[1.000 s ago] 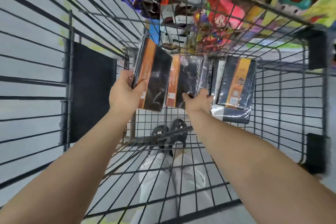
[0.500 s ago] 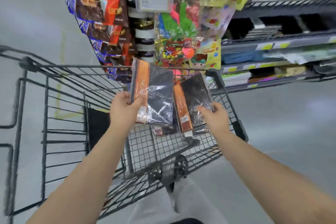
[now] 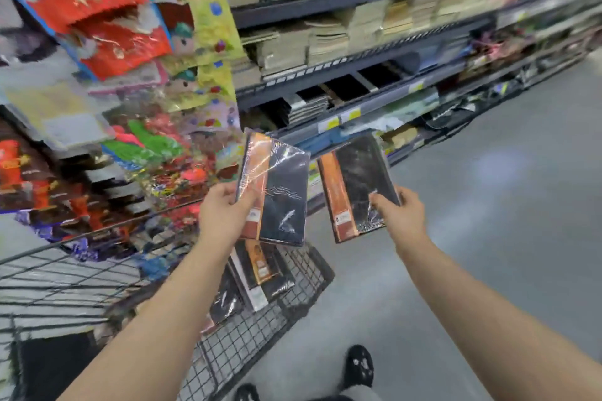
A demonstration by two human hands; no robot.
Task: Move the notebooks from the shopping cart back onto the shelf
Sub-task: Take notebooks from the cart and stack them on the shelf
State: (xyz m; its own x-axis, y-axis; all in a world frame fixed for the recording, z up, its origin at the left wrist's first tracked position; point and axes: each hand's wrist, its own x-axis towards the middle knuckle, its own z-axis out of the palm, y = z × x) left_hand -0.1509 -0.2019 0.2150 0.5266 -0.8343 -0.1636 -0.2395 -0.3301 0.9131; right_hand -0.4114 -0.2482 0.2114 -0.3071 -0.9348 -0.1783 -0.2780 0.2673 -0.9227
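My left hand [image 3: 224,215] grips a plastic-wrapped black notebook with an orange band [image 3: 280,195] by its lower left edge, held above the cart. My right hand [image 3: 399,215] grips a second, similar notebook [image 3: 351,192] by its lower right corner, out over the floor toward the shelf. More wrapped notebooks [image 3: 260,270] lie in the wire shopping cart [image 3: 303,273] below my left hand. The dark shelf [image 3: 374,101] ahead holds stacks of notebooks and some dark gaps.
Hanging candy and toy packs [image 3: 136,42] fill the display at left, beyond the cart. Upper shelves [image 3: 325,39] carry tan paper stacks. Grey aisle floor [image 3: 505,205] runs along the shelf to the right. My shoes [image 3: 358,368] are at the bottom.
Both hands have lifted their notebooks up out of the cart. My view has swung right toward the shelf, and the right hand's notebook now hangs beyond the cart's edge.
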